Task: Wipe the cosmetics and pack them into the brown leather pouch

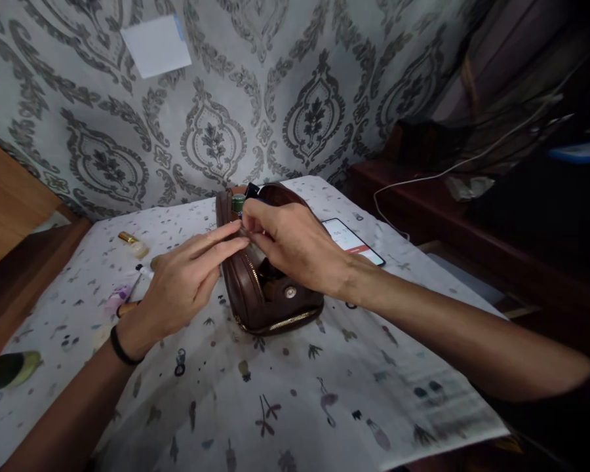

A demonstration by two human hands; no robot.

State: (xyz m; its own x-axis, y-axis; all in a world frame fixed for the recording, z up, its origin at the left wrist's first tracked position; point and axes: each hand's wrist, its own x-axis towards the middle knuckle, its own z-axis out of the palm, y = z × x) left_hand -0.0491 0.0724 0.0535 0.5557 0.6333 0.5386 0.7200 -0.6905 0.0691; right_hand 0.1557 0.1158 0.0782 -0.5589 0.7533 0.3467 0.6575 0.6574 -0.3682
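Note:
A brown zippered bag lies open on the patterned table cover, with a green-topped item and a black item showing at its far end. My left hand rests at the bag's left side, two fingers stretched toward the opening and touching its edge. Over the opening is my right hand, its thumb and fingers pinched together; whatever lies between them is too hidden to name.
Right of the bag lies a lit phone. On the left are a gold-capped bottle, a purple-and-white tube and a dark green item. A white cable crosses the dark furniture at right.

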